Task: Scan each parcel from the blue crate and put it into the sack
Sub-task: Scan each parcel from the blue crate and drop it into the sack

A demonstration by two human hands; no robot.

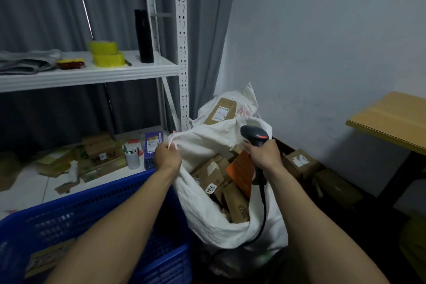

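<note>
A white woven sack [221, 221] stands open in the middle, holding several brown cardboard parcels [212, 175] and an orange one [241, 172]. My left hand [167, 157] pinches the sack's left rim and holds it up. My right hand [262, 153] grips a black barcode scanner [254, 137] over the sack's mouth, its cable hanging down across the sack. The blue crate [96, 212] lies at the lower left, with one brown parcel [46, 258] showing inside, partly behind my left forearm.
A white metal shelf [92, 74] at left carries yellow tape rolls [107, 54] and a black flask [144, 36]; its lower level holds boxes and a white cup [133, 157]. A second sack [228, 106] stands behind. Brown boxes [299, 162] and a wooden table [391, 117] are at right.
</note>
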